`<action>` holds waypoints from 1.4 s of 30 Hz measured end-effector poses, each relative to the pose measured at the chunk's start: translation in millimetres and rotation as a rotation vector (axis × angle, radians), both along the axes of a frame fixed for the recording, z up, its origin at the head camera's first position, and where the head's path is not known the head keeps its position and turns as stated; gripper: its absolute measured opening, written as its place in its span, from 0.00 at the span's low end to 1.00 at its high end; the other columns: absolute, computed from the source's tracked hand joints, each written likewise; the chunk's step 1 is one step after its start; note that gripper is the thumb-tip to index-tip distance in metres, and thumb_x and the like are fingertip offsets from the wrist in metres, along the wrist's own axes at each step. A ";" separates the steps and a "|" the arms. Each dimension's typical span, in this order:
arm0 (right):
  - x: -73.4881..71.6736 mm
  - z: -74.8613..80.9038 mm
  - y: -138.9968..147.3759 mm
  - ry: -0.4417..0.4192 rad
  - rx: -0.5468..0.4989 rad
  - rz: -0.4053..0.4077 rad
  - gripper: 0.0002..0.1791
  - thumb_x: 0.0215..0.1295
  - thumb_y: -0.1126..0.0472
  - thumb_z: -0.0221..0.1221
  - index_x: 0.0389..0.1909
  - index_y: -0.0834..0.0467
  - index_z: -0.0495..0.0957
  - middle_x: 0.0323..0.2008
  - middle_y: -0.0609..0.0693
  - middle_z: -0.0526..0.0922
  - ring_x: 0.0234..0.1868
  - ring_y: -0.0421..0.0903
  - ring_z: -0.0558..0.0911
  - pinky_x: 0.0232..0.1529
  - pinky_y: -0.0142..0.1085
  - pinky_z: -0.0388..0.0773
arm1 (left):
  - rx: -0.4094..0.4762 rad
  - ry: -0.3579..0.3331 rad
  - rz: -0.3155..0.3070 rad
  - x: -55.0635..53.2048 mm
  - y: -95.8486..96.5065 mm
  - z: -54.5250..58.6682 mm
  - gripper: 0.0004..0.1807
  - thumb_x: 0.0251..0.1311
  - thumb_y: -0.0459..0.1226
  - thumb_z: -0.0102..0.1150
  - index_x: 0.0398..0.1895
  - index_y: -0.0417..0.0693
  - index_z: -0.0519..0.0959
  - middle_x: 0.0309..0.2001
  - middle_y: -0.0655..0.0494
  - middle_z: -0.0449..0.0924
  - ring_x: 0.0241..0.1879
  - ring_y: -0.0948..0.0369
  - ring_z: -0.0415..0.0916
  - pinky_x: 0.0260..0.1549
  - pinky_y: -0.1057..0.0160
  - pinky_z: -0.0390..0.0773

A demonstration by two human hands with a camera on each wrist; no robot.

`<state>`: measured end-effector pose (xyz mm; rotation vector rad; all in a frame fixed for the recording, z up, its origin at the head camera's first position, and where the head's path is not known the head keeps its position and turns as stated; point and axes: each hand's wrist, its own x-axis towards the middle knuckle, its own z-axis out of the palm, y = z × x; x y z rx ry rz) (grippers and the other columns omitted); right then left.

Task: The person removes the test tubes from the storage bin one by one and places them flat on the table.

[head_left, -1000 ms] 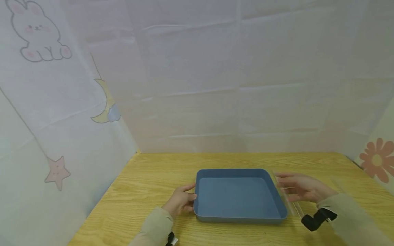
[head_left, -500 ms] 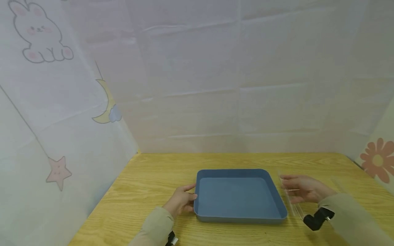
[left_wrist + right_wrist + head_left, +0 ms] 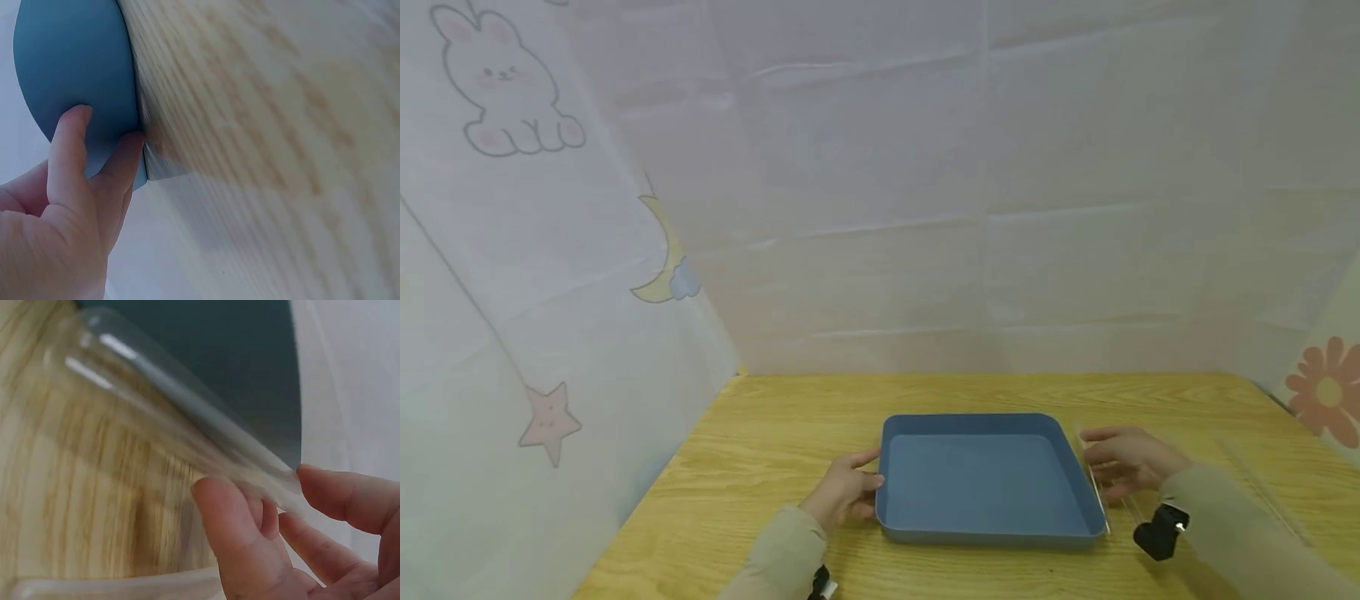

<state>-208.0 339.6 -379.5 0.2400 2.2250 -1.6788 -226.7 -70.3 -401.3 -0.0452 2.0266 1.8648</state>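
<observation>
A shallow blue tray with rounded corners lies flat on the wooden table. My left hand is at its left side; in the left wrist view the fingertips press the tray's outer wall. Beside the tray's right side, my right hand pinches a clear plastic piece with rounded corners between thumb and fingers. The piece's long edge runs along the tray's right rim in the head view. It overlaps the blue wall in the right wrist view. Its full shape is hard to see because it is transparent.
Another clear edge shows on the table by the right sleeve, and a clear rounded edge at the bottom of the right wrist view. The wooden table meets a pale hung cloth at its back.
My right hand and the clear plastic piece have shifted slightly, away from the tray and then back close to its right rim. The left hand and tray stay put; the view has turned a little.
</observation>
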 end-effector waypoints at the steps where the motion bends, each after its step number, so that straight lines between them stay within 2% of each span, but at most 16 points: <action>1: -0.2 0.4 -1.3 0.020 0.032 0.008 0.35 0.67 0.67 0.55 0.68 0.77 0.50 0.39 0.52 0.77 0.35 0.47 0.77 0.35 0.46 0.82 | -0.005 0.000 0.000 0.0 -0.1 0.2 0.29 0.66 0.23 0.51 0.71 0.36 0.62 0.49 0.37 0.80 0.33 0.58 0.82 0.18 0.70 0.76; 5: -0.3 1.7 -6.6 0.070 0.136 0.014 0.34 0.67 0.66 0.55 0.66 0.80 0.53 0.36 0.52 0.78 0.31 0.47 0.77 0.30 0.43 0.81 | -0.002 0.002 -0.003 0.4 -0.4 0.6 0.29 0.66 0.23 0.51 0.71 0.36 0.62 0.48 0.36 0.80 0.32 0.58 0.82 0.17 0.70 0.75; 9: -1.5 2.0 -10.9 0.078 0.205 0.002 0.32 0.67 0.67 0.55 0.64 0.82 0.55 0.34 0.54 0.78 0.31 0.48 0.77 0.29 0.44 0.80 | 0.005 0.000 -0.010 0.7 -0.4 0.6 0.30 0.66 0.23 0.52 0.71 0.36 0.61 0.48 0.37 0.81 0.31 0.58 0.82 0.17 0.70 0.75; 16: -3.4 -1.1 -15.9 0.081 0.258 -0.029 0.30 0.66 0.67 0.56 0.62 0.81 0.59 0.39 0.61 0.79 0.32 0.50 0.77 0.29 0.45 0.79 | -0.001 0.000 -0.006 0.9 -0.1 0.4 0.30 0.65 0.23 0.52 0.71 0.36 0.62 0.47 0.37 0.81 0.30 0.59 0.81 0.18 0.69 0.77; 20: -4.4 -4.1 -16.7 0.083 0.277 -0.054 0.28 0.66 0.67 0.57 0.60 0.80 0.61 0.35 0.58 0.79 0.30 0.49 0.77 0.28 0.43 0.79 | 0.003 -0.003 -0.006 0.8 -0.2 0.7 0.30 0.65 0.23 0.52 0.71 0.36 0.62 0.47 0.37 0.81 0.31 0.58 0.81 0.19 0.69 0.77; 25: -4.2 -6.0 -15.1 0.075 0.232 -0.082 0.29 0.65 0.68 0.57 0.60 0.81 0.60 0.28 0.52 0.76 0.24 0.45 0.74 0.25 0.39 0.75 | 0.004 -0.007 -0.001 1.0 -1.0 1.7 0.30 0.66 0.23 0.52 0.71 0.37 0.62 0.47 0.37 0.81 0.31 0.58 0.82 0.18 0.69 0.77; 32: -0.6 -5.7 -5.2 0.062 0.160 -0.094 0.31 0.65 0.65 0.58 0.63 0.77 0.60 0.35 0.54 0.80 0.33 0.50 0.78 0.32 0.44 0.80 | 0.014 -0.013 -0.007 0.9 -1.0 1.8 0.30 0.66 0.23 0.51 0.71 0.37 0.62 0.48 0.36 0.81 0.31 0.58 0.82 0.19 0.67 0.78; 38: 0.0 -5.1 -5.7 0.018 0.018 -0.130 0.33 0.67 0.66 0.55 0.67 0.76 0.55 0.33 0.50 0.78 0.29 0.45 0.75 0.31 0.43 0.79 | 0.008 -0.007 -0.011 0.7 -2.2 1.0 0.30 0.66 0.23 0.51 0.71 0.36 0.61 0.48 0.36 0.81 0.31 0.58 0.82 0.20 0.67 0.78; 42: 0.5 -4.1 -10.6 -0.006 -0.060 -0.151 0.33 0.68 0.67 0.54 0.69 0.75 0.52 0.36 0.51 0.78 0.31 0.46 0.76 0.33 0.43 0.79 | 0.007 0.000 -0.018 0.8 -3.1 1.1 0.30 0.66 0.23 0.51 0.71 0.35 0.61 0.49 0.34 0.80 0.33 0.56 0.82 0.22 0.65 0.80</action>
